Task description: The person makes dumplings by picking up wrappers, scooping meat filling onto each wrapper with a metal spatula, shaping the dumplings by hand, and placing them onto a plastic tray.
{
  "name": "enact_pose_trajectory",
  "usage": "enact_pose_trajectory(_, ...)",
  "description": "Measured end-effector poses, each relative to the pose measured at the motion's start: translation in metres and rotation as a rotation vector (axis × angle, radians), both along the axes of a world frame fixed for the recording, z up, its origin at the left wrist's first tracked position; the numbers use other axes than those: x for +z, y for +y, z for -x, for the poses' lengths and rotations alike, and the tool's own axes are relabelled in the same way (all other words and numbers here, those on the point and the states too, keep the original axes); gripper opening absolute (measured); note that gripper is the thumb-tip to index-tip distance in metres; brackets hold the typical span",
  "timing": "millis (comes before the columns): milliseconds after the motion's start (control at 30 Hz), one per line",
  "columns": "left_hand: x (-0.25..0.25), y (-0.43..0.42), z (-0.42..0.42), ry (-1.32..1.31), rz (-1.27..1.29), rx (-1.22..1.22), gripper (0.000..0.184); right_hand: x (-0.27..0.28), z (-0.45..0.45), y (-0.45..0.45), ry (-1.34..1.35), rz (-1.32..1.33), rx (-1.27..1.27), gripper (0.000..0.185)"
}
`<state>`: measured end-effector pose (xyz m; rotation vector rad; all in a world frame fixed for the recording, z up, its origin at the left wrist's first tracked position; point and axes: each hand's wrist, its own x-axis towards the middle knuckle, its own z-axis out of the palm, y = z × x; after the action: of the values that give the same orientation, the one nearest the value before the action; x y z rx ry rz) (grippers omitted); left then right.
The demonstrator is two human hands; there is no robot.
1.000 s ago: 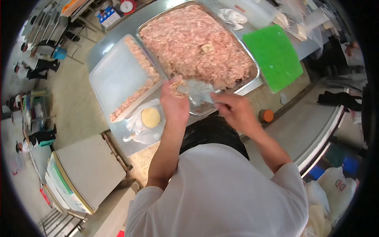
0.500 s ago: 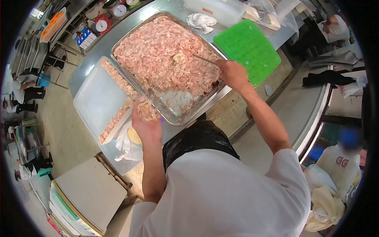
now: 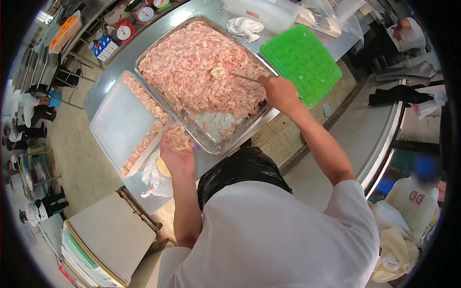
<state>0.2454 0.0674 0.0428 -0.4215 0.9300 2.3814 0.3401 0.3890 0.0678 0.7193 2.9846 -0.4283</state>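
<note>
My left hand (image 3: 178,156) cups a dumpling (image 3: 178,138), a thin yellowish wrapper around meat filling, beside the near left corner of a metal tray (image 3: 207,145). Ground meat (image 3: 192,57) fills most of that tray, with bare metal at its near end. Over the tray's right side, my right hand (image 3: 282,93) is closed around the handle of a thin metal spatula (image 3: 245,77). Its tip meets the meat close to a pale lump (image 3: 217,72). Left of the tray, a white plastic container (image 3: 113,117) holds rows of filled dumplings (image 3: 139,93) along its side.
Round yellow wrappers (image 3: 163,166) lie in a plastic bag (image 3: 154,180) by my left forearm. A green lid (image 3: 302,62) and a white cloth (image 3: 245,28) sit right of and beyond the tray. Scales (image 3: 123,33) stand on a farther table. Other people are in the background.
My right hand has shifted slightly left and the spatula with it, its tip a little lower over the meat. My left hand has turned a little, still holding the dumpling.
</note>
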Motion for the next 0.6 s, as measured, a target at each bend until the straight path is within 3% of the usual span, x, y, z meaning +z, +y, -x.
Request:
enact_pose_trajectory(200,0.009,0.007,0.0,-0.054,0.023,0.032,0.039,0.01,-0.012,0.0,0.035,0.112,0.069,0.018)
enact_pose_trajectory(300,0.003,0.006,0.003,-0.044,-0.028,0.014,0.04,-0.006,-0.019,0.004,0.275,0.238,0.124,0.015)
enact_pose_trajectory(400,0.002,0.011,0.007,-0.038,-0.053,0.007,0.041,0.004,-0.03,0.012,0.112,0.671,-0.026,0.017)
enact_pose_trajectory(500,0.002,0.017,0.011,-0.043,-0.085,0.007,0.044,0.028,-0.044,0.009,-0.048,0.928,-0.13,0.021)
enact_pose_trajectory(600,0.004,0.028,0.009,-0.012,-0.152,0.012,0.044,0.038,-0.051,-0.03,0.108,1.158,-0.075,0.023)
